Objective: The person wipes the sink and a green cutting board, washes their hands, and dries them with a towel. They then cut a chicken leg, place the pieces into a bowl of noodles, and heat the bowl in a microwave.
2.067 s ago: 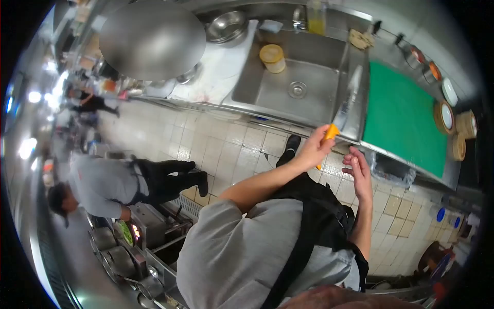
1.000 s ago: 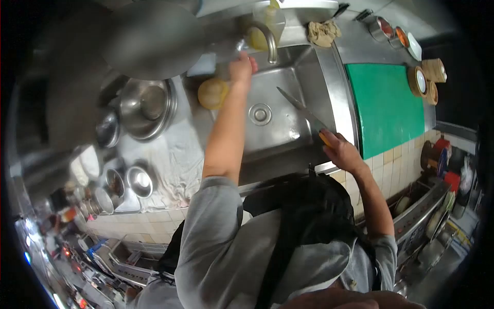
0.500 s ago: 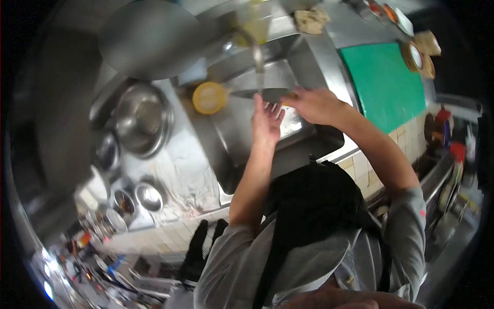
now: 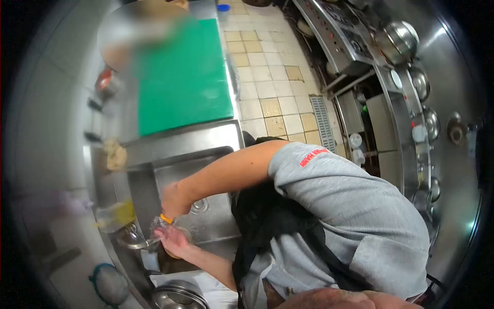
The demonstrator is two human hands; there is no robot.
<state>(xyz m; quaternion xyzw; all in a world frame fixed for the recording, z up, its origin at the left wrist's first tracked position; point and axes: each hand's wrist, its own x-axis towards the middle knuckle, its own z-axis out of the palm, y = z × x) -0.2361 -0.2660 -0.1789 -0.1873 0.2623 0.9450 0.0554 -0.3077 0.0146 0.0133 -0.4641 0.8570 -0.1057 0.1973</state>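
Over the metal sink (image 4: 218, 219), my right hand (image 4: 176, 200) is closed around the yellow-orange handle of a knife (image 4: 166, 219). The blade is hard to make out at this angle. Just below it, my left hand (image 4: 172, 240) is palm up with its fingers apart, close to the knife handle and beside the curved metal faucet (image 4: 138, 245). Clear water blurs the space between the hands. Part of a yellow rim shows beneath my left wrist.
A green cutting board (image 4: 188, 82) lies beyond the sink. A beige cloth (image 4: 115, 155) and a bottle with yellow liquid (image 4: 117, 216) sit at the sink's left edge. Metal bowls (image 4: 180, 296) are at the bottom, a strainer (image 4: 110, 285) at lower left, a stove (image 4: 342, 33) at upper right.
The view has turned toward the right, bringing the tiled floor and stove into sight. Both hands remain together over the sink; the knife blade, plain before, now hardly shows.
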